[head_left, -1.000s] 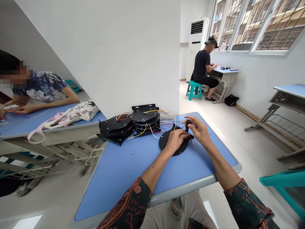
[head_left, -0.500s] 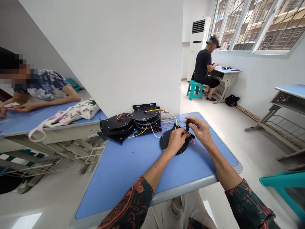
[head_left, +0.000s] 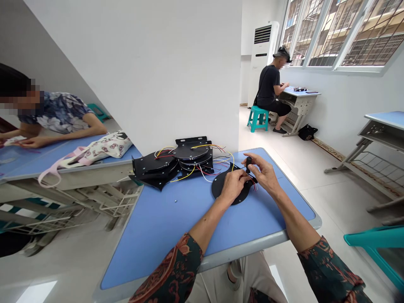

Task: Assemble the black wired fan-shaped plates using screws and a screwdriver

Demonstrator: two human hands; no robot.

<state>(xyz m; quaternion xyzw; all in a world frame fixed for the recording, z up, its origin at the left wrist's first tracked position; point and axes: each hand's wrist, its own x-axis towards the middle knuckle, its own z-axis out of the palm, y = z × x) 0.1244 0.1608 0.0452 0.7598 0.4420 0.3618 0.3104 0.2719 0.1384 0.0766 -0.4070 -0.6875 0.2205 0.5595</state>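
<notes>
right hand: fingers closed around the upright black-handled tool
left hand: on the black plate, fingertips bunched beside the tool; cannot tell what they pinch
black plate: on the blue desk, near stacked black units

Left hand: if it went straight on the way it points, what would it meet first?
Most likely the black-handled screwdriver held by the right hand, just past the left fingertips. Depth is unclear there, so the right thumb might come first.
</notes>
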